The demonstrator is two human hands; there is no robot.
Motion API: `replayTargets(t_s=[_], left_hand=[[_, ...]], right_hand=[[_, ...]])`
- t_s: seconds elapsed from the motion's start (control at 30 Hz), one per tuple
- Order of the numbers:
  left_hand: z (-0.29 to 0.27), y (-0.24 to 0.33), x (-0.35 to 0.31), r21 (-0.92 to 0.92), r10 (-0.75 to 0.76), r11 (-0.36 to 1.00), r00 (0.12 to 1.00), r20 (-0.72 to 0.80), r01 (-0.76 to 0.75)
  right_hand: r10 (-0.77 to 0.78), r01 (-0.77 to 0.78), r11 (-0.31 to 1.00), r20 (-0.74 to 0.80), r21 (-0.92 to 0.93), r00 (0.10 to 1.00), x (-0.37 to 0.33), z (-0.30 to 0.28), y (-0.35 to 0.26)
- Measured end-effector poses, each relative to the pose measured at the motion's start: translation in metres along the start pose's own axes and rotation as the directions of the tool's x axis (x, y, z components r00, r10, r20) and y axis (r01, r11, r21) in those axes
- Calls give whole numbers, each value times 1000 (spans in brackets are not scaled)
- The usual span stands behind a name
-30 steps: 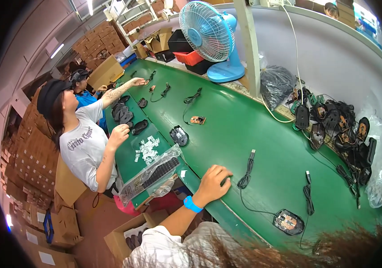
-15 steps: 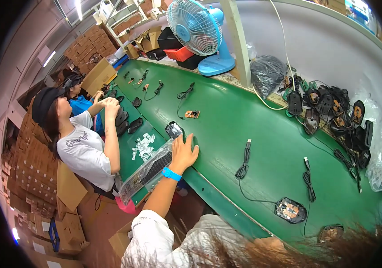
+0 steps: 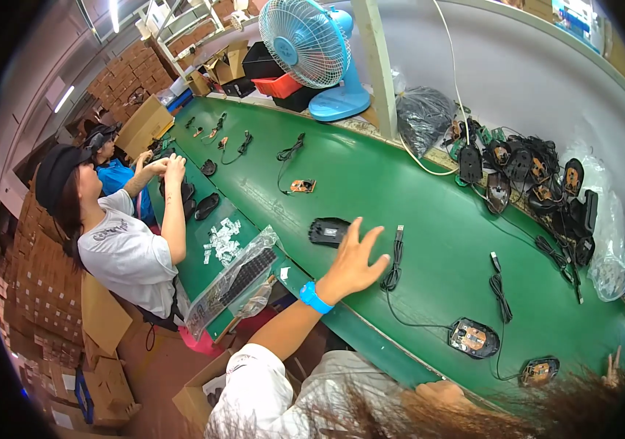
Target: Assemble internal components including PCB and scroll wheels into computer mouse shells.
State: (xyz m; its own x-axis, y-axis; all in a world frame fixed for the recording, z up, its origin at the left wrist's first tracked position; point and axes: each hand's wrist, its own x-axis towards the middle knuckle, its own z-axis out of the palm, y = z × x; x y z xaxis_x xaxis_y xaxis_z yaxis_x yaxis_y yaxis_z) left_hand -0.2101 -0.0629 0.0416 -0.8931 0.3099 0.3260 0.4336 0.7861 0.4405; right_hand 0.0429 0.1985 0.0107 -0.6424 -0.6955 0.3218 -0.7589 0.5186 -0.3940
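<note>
Spread left hand [image 3: 353, 268] beside a mouse shell [image 3: 325, 231]

We see the shell on the bench [image 3: 393, 194], left of the coiled cable [image 3: 392, 276]. Our left hand opens wide between the two; contact is unclear. Our right hand [image 3: 440, 392], nearer us than the cable, is too hidden to tell. A low, light touch should suit us best.

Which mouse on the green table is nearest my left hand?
The black mouse right beside your left hand; the two wired mice lie farther right, the rest farther away.
</note>
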Motion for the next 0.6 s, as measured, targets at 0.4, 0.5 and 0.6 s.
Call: replayTargets(t_s=[0.4, 0.5, 0.6], left_hand=[[-65, -222, 86, 120, -39, 992, 999, -38, 43], [-62, -227, 81, 201, -82, 975, 995, -53, 91], [-59, -221, 65, 208, -62, 975, 995, -74, 76]], right_hand=[[60, -59, 991, 0, -123, 998, 4, 12, -10], [104, -97, 991, 81, -89, 991, 7, -7, -13], [79, -72, 995, 106, -65, 991, 20, -14, -12]])
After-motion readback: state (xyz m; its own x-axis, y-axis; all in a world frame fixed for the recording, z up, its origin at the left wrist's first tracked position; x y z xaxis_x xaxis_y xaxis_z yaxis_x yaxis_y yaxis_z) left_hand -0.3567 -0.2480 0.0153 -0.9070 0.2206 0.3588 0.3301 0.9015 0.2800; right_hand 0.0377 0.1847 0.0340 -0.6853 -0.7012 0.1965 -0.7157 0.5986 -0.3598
